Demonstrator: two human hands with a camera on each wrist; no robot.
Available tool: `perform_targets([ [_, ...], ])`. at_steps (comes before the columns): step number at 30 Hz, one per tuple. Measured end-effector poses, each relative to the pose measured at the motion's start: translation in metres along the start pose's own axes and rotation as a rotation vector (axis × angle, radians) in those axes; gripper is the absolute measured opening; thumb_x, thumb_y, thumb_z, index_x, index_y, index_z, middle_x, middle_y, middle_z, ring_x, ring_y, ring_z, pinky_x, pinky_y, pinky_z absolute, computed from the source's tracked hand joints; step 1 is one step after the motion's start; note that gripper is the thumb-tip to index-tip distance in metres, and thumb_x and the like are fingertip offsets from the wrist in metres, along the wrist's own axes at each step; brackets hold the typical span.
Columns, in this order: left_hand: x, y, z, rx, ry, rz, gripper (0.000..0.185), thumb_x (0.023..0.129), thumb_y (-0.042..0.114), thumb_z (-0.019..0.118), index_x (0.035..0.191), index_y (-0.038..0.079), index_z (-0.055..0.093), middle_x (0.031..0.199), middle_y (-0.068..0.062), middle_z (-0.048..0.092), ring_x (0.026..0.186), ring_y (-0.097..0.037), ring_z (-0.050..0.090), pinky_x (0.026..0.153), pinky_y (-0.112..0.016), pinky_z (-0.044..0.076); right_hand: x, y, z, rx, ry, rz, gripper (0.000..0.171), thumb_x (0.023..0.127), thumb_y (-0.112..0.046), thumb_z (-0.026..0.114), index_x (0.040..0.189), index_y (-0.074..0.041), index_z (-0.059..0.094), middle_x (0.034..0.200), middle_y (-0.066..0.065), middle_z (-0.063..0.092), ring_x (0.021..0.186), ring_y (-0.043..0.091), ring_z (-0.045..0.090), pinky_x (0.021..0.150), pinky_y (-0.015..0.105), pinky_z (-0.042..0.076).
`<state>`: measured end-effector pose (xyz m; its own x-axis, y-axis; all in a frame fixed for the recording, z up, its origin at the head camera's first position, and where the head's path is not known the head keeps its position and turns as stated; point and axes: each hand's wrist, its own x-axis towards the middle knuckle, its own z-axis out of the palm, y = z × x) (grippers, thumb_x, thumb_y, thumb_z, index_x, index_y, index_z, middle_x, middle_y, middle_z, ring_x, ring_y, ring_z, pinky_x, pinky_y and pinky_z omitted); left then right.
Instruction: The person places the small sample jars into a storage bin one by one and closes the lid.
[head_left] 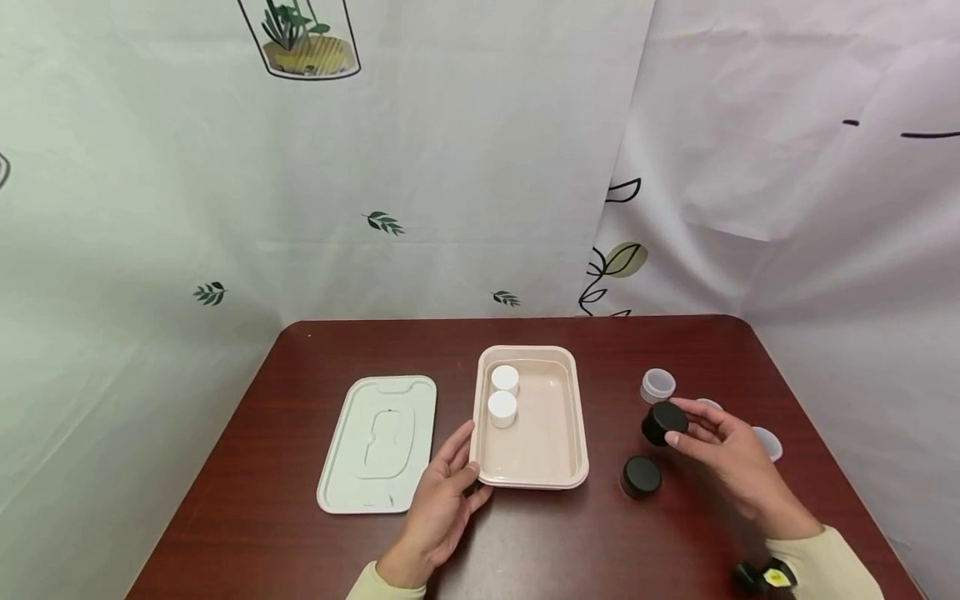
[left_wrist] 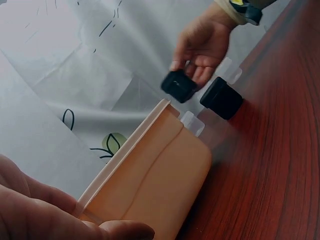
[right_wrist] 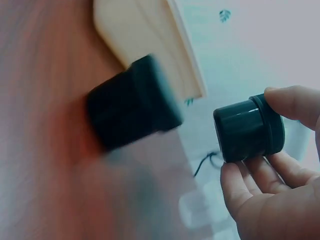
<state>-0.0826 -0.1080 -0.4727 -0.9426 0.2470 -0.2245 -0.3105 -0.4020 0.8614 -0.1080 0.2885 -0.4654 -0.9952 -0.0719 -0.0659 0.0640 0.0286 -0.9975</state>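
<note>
My right hand pinches a small black lidded jar between thumb and fingers, held above the table. A second black jar stands upright on the table, nearer the front edge. With thumb and fingers at its near left corner, my left hand grips a beige rectangular tub. Inside that tub, along its left wall, two small white-lidded jars stand one behind the other. The left wrist view shows the tub's side wall and rim close to my left fingers.
Flat to the left of the tub lies a pale lid. Several translucent cups stand at the right: one cup behind the held jar, another cup partly hidden by my right hand. A printed white curtain hangs behind the dark red table.
</note>
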Motion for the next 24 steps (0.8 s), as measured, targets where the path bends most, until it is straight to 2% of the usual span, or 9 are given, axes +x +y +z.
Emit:
perform_targets([
  [5,0.0,0.0,-0.001,-0.002,-0.003,0.002,0.066,0.109,-0.004,0.036,0.17,0.009,0.015,0.178,-0.018,0.011,0.16,-0.04,0.02,0.122,-0.065,0.029,0.012,-0.02,0.012,-0.013,-0.052,-0.006,0.051,0.098,-0.003,0.073,0.146,-0.005,0.055,0.121,-0.013,0.071,0.108,0.002,0.072,0.087,0.02,0.059],
  [10,0.0,0.0,0.0,-0.006,-0.008,0.004,0.066,0.108,-0.003,0.037,0.17,0.008,0.015,0.178,-0.018,0.011,0.16,-0.041,0.019,0.122,-0.068,0.026,0.023,-0.032,0.028,-0.024,-0.098,-0.034,0.053,0.097,-0.004,0.074,0.146,-0.003,0.055,0.124,-0.009,0.07,0.109,0.005,0.072,0.088,0.022,0.059],
  [18,-0.001,-0.001,0.0,-0.001,-0.006,0.008,0.066,0.109,-0.003,0.037,0.17,0.009,0.015,0.177,-0.018,0.012,0.16,-0.041,0.019,0.122,-0.069,0.025,0.047,-0.036,0.062,-0.057,-0.146,-0.031,0.057,0.094,-0.007,0.079,0.145,0.002,0.055,0.121,-0.008,0.072,0.109,0.006,0.072,0.089,0.024,0.059],
  [24,0.0,-0.001,0.0,0.007,-0.006,0.008,0.066,0.109,-0.003,0.037,0.17,0.008,0.015,0.177,-0.019,0.012,0.16,-0.04,0.02,0.121,-0.064,0.03,0.057,-0.038,0.095,-0.014,-0.229,0.005,0.061,0.092,-0.005,0.08,0.145,0.006,0.053,0.125,0.004,0.072,0.108,0.01,0.073,0.092,0.027,0.058],
])
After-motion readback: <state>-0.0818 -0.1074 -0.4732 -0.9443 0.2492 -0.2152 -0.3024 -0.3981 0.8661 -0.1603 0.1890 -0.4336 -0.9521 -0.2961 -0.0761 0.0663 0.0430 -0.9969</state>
